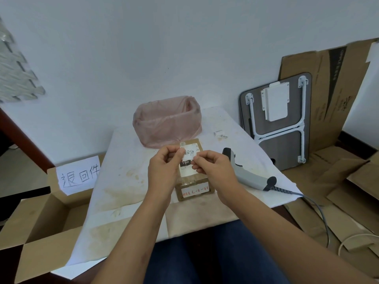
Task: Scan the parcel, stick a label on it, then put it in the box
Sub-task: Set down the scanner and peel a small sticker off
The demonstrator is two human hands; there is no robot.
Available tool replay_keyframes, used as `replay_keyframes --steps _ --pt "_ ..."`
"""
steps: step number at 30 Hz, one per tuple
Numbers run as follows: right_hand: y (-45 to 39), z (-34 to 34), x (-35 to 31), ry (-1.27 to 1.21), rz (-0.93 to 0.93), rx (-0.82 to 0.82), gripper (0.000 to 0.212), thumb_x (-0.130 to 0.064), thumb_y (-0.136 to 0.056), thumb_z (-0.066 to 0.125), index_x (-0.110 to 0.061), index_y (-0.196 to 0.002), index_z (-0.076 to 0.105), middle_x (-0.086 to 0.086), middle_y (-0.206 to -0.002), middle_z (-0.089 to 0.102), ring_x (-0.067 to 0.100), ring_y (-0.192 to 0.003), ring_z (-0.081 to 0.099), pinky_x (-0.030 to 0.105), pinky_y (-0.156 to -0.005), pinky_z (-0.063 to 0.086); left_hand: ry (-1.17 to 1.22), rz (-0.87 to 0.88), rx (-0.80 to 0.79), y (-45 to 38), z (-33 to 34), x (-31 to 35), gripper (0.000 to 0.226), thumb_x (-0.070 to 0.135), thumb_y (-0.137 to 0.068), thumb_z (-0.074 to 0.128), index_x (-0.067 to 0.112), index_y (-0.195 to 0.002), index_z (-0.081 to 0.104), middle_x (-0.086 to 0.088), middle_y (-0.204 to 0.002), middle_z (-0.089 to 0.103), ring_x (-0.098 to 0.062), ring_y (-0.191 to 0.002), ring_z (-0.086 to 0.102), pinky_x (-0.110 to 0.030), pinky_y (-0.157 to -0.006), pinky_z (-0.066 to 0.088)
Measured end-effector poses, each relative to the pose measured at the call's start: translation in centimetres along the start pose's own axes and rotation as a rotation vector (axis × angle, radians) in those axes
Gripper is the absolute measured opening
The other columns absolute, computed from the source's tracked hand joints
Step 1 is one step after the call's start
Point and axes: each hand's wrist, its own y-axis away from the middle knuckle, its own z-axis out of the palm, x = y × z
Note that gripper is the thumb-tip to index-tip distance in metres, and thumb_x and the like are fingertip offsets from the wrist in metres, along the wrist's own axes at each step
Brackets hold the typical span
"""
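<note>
A small brown cardboard parcel (194,186) lies on the white table (127,181), with a printed shipping slip on top and a white strip with red writing on its near side. Both hands hover just above it. My left hand (164,167) and my right hand (213,167) pinch opposite ends of a small white label (189,153) with handwritten characters. A grey barcode scanner (248,174) rests on the table right of the parcel, its coiled cable trailing off the edge. An open cardboard box (47,214) with a handwritten paper sign stands on the floor at the left.
A bin lined with a pink plastic bag (167,121) sits at the table's far side. Small paper scraps (220,134) lie near it. A folded lap table (279,121) and flattened cardboard (328,89) lean against the wall on the right. My legs are under the near edge.
</note>
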Motion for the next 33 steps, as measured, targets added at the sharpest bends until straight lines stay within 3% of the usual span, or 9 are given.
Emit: replay_keyframes --steps 4,9,11,13,15,17,22,30,33 --pt "0.0 0.2 0.1 -0.027 0.013 0.011 0.014 -0.007 -0.088 0.061 -0.015 -0.08 0.068 -0.002 -0.071 0.07 0.006 -0.066 0.064 0.02 -0.07 0.053 0.004 0.007 0.006 0.2 0.1 0.0 0.005 0.02 -0.089 0.069 0.023 -0.085 0.071 0.007 -0.083 0.074 0.002 -0.072 0.067 -0.016 -0.068 0.05" --pt "0.0 0.2 0.3 -0.037 0.023 0.017 0.01 -0.008 -0.088 0.062 -0.013 -0.082 0.069 -0.003 -0.071 0.07 0.007 -0.066 0.063 0.019 -0.068 0.052 -0.053 0.03 0.004 0.1 -0.1 -0.2 0.003 0.022 -0.088 0.069 0.024 -0.089 0.07 0.007 -0.089 0.073 -0.006 -0.084 0.068 -0.026 -0.08 0.054" --pt "-0.1 0.1 0.3 -0.048 0.03 0.03 0.009 -0.009 -0.087 0.063 -0.012 -0.082 0.069 -0.002 -0.07 0.069 0.007 -0.065 0.061 0.019 -0.067 0.051 -0.197 0.179 0.011 0.1 -0.1 -0.2 0.013 0.021 -0.088 0.068 0.027 -0.099 0.066 0.012 -0.1 0.066 -0.008 -0.094 0.064 -0.023 -0.084 0.051" --pt "-0.1 0.0 0.4 -0.05 0.033 0.048 0.009 -0.01 -0.088 0.063 -0.013 -0.081 0.068 -0.002 -0.07 0.068 0.007 -0.064 0.06 0.019 -0.067 0.051 -0.413 0.454 0.047 0.1 -0.3 -0.4 0.026 0.017 -0.088 0.068 0.028 -0.111 0.061 0.011 -0.111 0.055 -0.008 -0.104 0.056 -0.022 -0.09 0.044" --pt "0.1 -0.2 0.6 -0.056 0.032 0.065 0.009 -0.01 -0.088 0.062 -0.012 -0.081 0.067 -0.001 -0.069 0.066 0.007 -0.064 0.059 0.019 -0.066 0.051 -0.623 0.698 0.058 0.3 -0.4 -0.5 0.023 0.016 -0.089 0.067 0.025 -0.11 0.064 0.008 -0.112 0.057 -0.01 -0.107 0.052 -0.028 -0.091 0.035" --pt "0.3 -0.3 0.9 -0.062 0.033 0.072 0.009 -0.009 -0.088 0.062 -0.011 -0.08 0.067 0.0 -0.069 0.065 0.007 -0.063 0.059 0.019 -0.065 0.051 -0.781 0.812 0.012 0.3 -0.4 -1.0 0.014 0.02 -0.09 0.066 0.026 -0.102 0.069 0.011 -0.105 0.064 -0.01 -0.103 0.052 -0.028 -0.088 0.028" --pt "0.6 -0.4 1.2 -0.058 0.019 0.05 0.008 -0.01 -0.089 0.062 -0.007 -0.084 0.068 0.0 -0.07 0.066 0.004 -0.062 0.06 0.018 -0.064 0.051 -0.788 0.674 -0.072 0.3 -0.4 -2.4 0.01 0.034 -0.09 0.063 0.034 -0.096 0.07 0.02 -0.099 0.066 -0.003 -0.098 0.051 -0.025 -0.087 0.021" --pt "0.8 -0.8 1.3 -0.019 0.003 0.039 0.009 -0.015 -0.087 0.065 -0.009 -0.084 0.07 -0.002 -0.071 0.067 0.005 -0.066 0.061 0.026 -0.07 0.051 -0.696 0.599 -0.098 0.7 -0.3 -2.5 0.008 0.03 -0.091 0.065 0.033 -0.095 0.071 0.022 -0.099 0.067 -0.005 -0.1 0.054 -0.031 -0.091 0.028" --pt "0.9 -0.9 1.4 -0.009 -0.002 0.029 0.011 -0.016 -0.089 0.063 -0.013 -0.085 0.072 -0.005 -0.072 0.07 0.008 -0.071 0.063 0.033 -0.076 0.052 -0.628 0.544 -0.096 0.8 -0.3 -2.4 0.008 0.03 -0.09 0.067 0.033 -0.095 0.073 0.024 -0.095 0.066 -0.005 -0.098 0.055 -0.041 -0.096 0.036"
